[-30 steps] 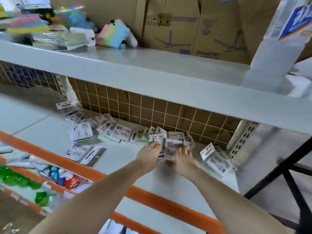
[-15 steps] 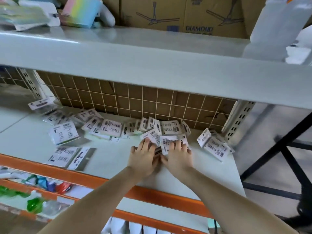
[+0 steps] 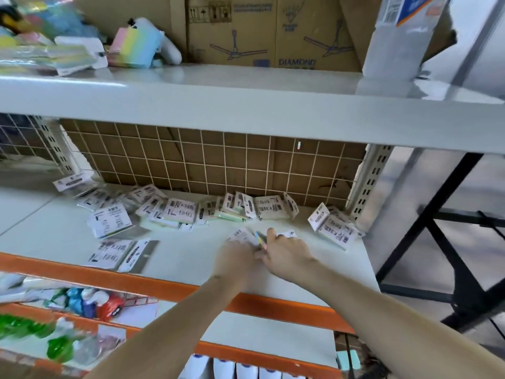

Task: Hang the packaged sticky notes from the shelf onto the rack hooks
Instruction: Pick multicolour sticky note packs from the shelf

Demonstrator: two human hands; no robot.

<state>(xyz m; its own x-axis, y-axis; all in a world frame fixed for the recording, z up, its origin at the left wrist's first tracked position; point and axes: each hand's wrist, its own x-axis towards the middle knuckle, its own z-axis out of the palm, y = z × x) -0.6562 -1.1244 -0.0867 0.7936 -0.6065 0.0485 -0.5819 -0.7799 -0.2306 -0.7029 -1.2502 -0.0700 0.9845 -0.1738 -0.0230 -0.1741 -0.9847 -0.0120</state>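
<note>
Several packaged sticky notes (image 3: 180,210) lie scattered along the back of a white shelf (image 3: 191,250), label side up. Both hands meet near the shelf's middle right. My left hand (image 3: 235,258) and my right hand (image 3: 287,253) hold a small bunch of packs (image 3: 246,236) between them, fingers curled round it; the bunch is blurred and partly hidden. A white wire grid rack (image 3: 218,165) backs the shelf, with one small hook (image 3: 298,145) showing on it.
More packs (image 3: 334,228) lie at the right by a slotted upright (image 3: 369,184). An upper shelf (image 3: 246,113) overhangs, carrying pastel pads (image 3: 134,46) and cardboard boxes (image 3: 273,31). An orange beam (image 3: 136,280) edges the shelf front; toys (image 3: 93,302) sit below.
My hands have drawn the gathered packs back from the pile toward the shelf front and closed round them. The view has tilted a little.
</note>
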